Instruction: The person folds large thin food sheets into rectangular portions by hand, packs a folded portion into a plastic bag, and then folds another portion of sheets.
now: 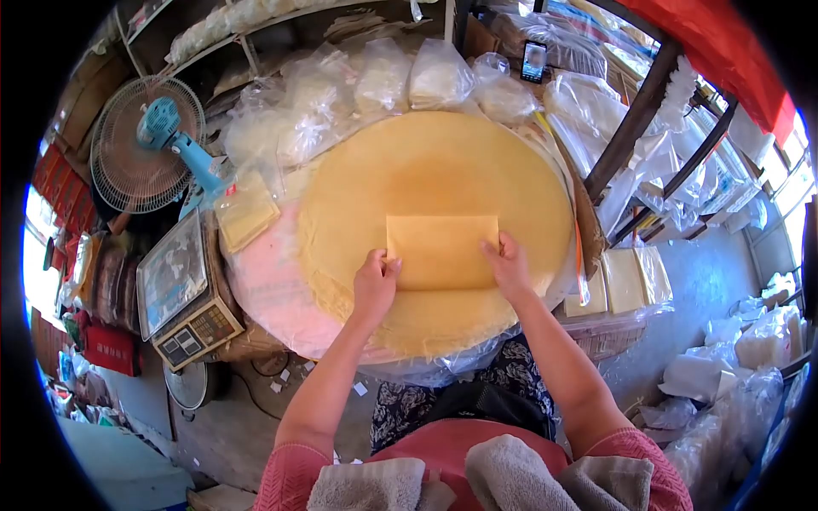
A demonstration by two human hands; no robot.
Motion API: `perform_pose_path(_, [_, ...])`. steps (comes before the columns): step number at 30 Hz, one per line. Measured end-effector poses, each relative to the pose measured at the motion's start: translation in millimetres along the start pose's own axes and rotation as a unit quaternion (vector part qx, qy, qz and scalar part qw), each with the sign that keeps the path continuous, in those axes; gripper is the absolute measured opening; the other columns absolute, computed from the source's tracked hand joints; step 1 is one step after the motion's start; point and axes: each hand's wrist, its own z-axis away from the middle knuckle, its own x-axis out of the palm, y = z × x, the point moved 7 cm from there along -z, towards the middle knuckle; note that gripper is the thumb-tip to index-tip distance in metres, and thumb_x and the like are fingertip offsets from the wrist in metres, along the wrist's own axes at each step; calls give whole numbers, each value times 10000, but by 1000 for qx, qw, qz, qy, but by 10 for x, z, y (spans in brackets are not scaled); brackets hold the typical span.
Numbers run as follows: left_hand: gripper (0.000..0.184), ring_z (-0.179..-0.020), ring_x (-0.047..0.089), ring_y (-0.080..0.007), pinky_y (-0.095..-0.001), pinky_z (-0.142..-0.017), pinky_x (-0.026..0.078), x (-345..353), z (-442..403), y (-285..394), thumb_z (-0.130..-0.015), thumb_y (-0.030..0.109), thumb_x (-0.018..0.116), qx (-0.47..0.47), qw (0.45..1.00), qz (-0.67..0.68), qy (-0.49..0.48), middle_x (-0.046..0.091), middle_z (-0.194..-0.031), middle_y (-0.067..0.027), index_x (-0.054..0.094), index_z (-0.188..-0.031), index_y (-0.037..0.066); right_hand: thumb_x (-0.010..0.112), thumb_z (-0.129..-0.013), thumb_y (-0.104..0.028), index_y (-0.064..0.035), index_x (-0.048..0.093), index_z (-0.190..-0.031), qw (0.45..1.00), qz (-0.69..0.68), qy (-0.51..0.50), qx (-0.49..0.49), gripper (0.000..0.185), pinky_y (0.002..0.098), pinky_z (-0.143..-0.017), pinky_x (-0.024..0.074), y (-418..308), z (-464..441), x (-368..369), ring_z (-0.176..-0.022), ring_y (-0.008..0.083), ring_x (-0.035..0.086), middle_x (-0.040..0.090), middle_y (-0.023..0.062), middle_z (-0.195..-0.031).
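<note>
A wide round stack of thin, yellow, pancake-like sheets (349, 204) lies in front of me, browner at its centre. On its near half is a sheet folded into a rectangle (443, 251). My left hand (375, 279) pinches the rectangle's left edge between thumb and fingers. At the opposite edge, my right hand (509, 266) is closed on the same folded sheet. The rectangle's near edge meets the flat part of the sheet towards my body. Under the stack, a pink cloth (264, 281) shows at the left.
Clear bags of folded sheets (439, 72) line the far side. A blue fan (162, 128) and a scale (192, 328) stand at the left, near a packet of folded sheets (244, 211). More packets (625, 279) lie at the right, below a dark post (635, 128). A phone (533, 61) stands at the back.
</note>
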Motion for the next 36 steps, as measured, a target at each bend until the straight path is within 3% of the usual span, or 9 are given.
perform_pose_path(2, [395,-751,584,-278,-346,-689,485,-31,14,52,-875,226,619,-14,1000,-7,-10,613,-852,-124,517,-1180,-4,629,-852,-147,12,586,-932,1000,13,25,-4,184,260,-624,442,-6,-4,13,-731,76,545,635,37,-801])
perform_pose_path(5, [521,-1105,513,-333,-414,-921,430,-33,31,401,-867,248,624,163,970,-170,68,516,-1229,-173,440,-1312,51,635,-829,-139,25,581,-944,998,51,43,-3,207,283,-656,459,-43,-1,15,-753,117,576,643,78,-812])
perform_pose_path(8, [585,-1347,280,-335,-503,-1075,257,233,-70,559,-878,325,595,227,931,-285,28,296,-1460,-149,394,-1382,108,637,-820,-133,28,579,-968,996,68,52,-15,226,303,-683,470,-52,-18,30,-780,163,606,651,114,-846])
perform_pose_path(11, [623,-1413,163,-307,-554,-1110,142,453,-191,559,-913,436,501,206,932,-295,-44,202,-1526,-107,318,-1438,155,635,-816,-127,33,557,-1072,995,80,54,-15,312,311,-742,484,-70,-32,19,-853,203,633,657,144,-946])
perform_pose_path(16, [652,-1424,132,-303,-557,-1119,104,580,-207,444,-937,512,390,171,926,-325,-85,155,-1546,-97,232,-1474,179,635,-807,-113,5,405,-1340,986,157,47,-28,592,344,-960,433,24,-37,15,-1162,309,535,495,211,-1310])
perform_pose_path(19, [653,-1423,133,-308,-576,-1111,94,609,-214,424,-938,515,382,173,923,-333,-81,163,-1543,-107,230,-1475,175,609,-832,-142,-40,365,-1388,894,436,21,-100,615,442,-1065,320,-768,146,238,-1318,376,336,304,213,-1453])
perform_pose_path(22, [660,-1419,145,-317,-598,-1100,90,619,-172,419,-932,511,394,186,921,-334,-73,182,-1536,-121,244,-1470,159,545,-881,-211,-107,376,-1399,824,532,-60,-185,554,552,-1091,211,-726,165,438,-1377,390,197,226,165,-1498])
perform_pose_path(25, [670,-1413,160,-324,-612,-1091,91,628,-174,408,-922,504,412,193,920,-334,-69,199,-1529,-130,259,-1464,141,477,-920,-295,-157,376,-1406,809,555,-100,-165,515,624,-1071,165,-441,170,463,-1388,373,177,252,125,-1498])
perform_pose_path(36, [605,-1352,276,-347,-626,-1064,144,758,-350,396,-883,398,513,253,912,-309,-92,334,-1432,-185,350,-1382,97,476,-925,-287,-150,409,-1386,799,566,-74,-187,485,563,-1092,178,-444,181,443,-1370,358,235,322,128,-1463])
